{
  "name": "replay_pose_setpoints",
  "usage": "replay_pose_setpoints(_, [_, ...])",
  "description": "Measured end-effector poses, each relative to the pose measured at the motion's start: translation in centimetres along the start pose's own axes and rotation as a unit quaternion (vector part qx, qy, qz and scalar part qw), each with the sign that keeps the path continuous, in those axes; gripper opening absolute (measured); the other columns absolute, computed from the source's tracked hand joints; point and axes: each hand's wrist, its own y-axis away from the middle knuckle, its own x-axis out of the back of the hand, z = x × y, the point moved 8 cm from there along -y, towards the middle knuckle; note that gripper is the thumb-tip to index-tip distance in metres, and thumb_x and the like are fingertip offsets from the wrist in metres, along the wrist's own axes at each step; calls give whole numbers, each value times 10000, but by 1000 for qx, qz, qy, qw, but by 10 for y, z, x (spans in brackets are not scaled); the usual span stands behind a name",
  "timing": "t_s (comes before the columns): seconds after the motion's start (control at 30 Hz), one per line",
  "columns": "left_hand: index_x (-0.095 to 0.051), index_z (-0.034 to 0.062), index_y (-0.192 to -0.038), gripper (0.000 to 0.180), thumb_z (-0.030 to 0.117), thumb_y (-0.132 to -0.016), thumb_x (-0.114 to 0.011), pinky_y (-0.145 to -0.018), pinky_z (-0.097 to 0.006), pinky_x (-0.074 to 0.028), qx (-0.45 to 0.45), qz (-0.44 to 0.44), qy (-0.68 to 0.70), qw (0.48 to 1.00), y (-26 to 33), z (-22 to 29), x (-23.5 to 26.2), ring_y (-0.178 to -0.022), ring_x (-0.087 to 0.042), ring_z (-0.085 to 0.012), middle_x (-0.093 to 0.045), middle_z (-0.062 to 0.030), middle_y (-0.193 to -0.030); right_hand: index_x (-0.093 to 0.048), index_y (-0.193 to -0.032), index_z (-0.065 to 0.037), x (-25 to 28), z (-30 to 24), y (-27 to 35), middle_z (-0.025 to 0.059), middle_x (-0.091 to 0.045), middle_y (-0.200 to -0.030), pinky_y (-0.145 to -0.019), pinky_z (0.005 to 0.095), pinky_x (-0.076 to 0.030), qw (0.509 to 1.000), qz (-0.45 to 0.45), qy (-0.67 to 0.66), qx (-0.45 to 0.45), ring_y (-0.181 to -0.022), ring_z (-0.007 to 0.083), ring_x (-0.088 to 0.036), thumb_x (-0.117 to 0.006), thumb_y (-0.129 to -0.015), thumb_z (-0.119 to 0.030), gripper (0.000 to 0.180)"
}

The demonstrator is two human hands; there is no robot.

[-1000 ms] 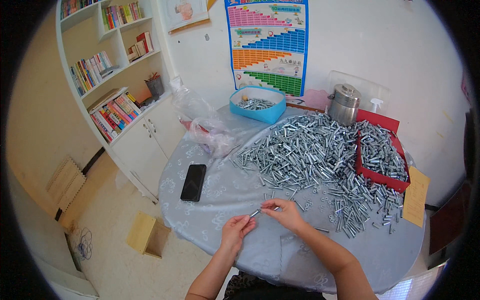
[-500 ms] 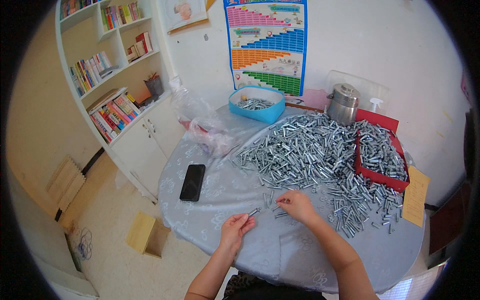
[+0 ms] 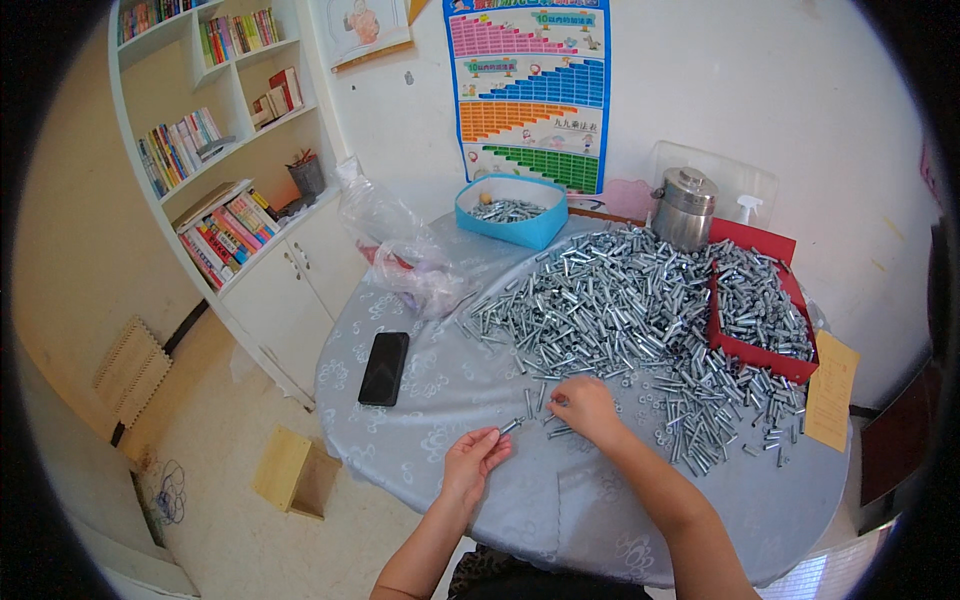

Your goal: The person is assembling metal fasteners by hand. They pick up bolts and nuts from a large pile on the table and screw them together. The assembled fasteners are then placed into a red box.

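My left hand (image 3: 474,464) is closed, with a short silvery metal bolt (image 3: 509,427) pinched between thumb and fingertips and pointing to the upper right. To its right, my right hand (image 3: 586,408) hovers low over the table with thumb and fingers pressed together; whatever is in that pinch is too small to make out. A few loose bolts (image 3: 528,404) lie beside its fingertips, others partly under the hand. Beyond both hands spreads a large heap of bolts and metal sleeves (image 3: 600,300), thinning toward me, with small nuts or rings (image 3: 655,405) scattered at its near edge.
A red box (image 3: 762,357) full of metal pieces stands right, beside a steel canister (image 3: 686,210). A blue fabric bin (image 3: 535,230) holds more pieces at the back. A black phone (image 3: 384,369), plastic bags (image 3: 430,285) and yellowish paper (image 3: 832,392) lie on the grey tablecloth (image 3: 430,400).
My right hand has shifted slightly left and up, toward the loose bolts. The left hand stays nearly in place with its bolt.
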Motion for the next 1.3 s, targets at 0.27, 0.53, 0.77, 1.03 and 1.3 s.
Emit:
replay_pose_setpoints(0.27, [-558,-68,-977,195,56,-829,-585,-718,-290,-543,19,-10,-10,1000,2,-5,-9,-813,-621,-213,-611,-161,-900,-654,-960,-69,5,-24,19,36,-622,-896,-728,239,-441,911,-97,-398,-40,-834,113,-559,-651,-776,-124,193])
replay_pose_setpoints(0.53, [-575,-63,-958,186,72,-830,-588,-700,-280,-544,29,-19,-43,998,5,-6,-14,-797,-623,-210,-614,-159,-899,-652,-910,-48,10,-34,26,40,-614,-886,-704,250,-442,900,-68,-431,-4,-797,123,-554,-676,-746,-90,171])
replay_pose_setpoints(0.77, [-577,-73,-957,185,55,-825,-592,-678,-277,-548,-13,-23,-93,995,11,-1,-27,-742,-629,-201,-623,-163,-870,-637,-809,-27,1,-23,33,79,-610,-738,-632,281,-457,964,-144,-207,-81,-673,184,-588,-534,-865,-268,268])
replay_pose_setpoints(1.03, [-569,-81,-949,178,55,-834,-578,-655,-262,-545,-30,6,-63,998,5,0,-27,-730,-623,-197,-619,-164,-858,-637,-911,-11,-7,-17,48,104,-631,-810,-634,271,-470,887,-203,-382,-162,-691,151,-590,-461,-909,-308,346])
replay_pose_setpoints(1.3, [-580,-80,-924,165,45,-818,-599,-676,-263,-550,-40,-8,-55,998,4,3,-31,-752,-627,-199,-618,-158,-859,-625,-919,26,14,-16,43,108,-630,-866,-656,269,-475,914,-116,-372,-114,-709,143,-590,-453,-914,-296,366])
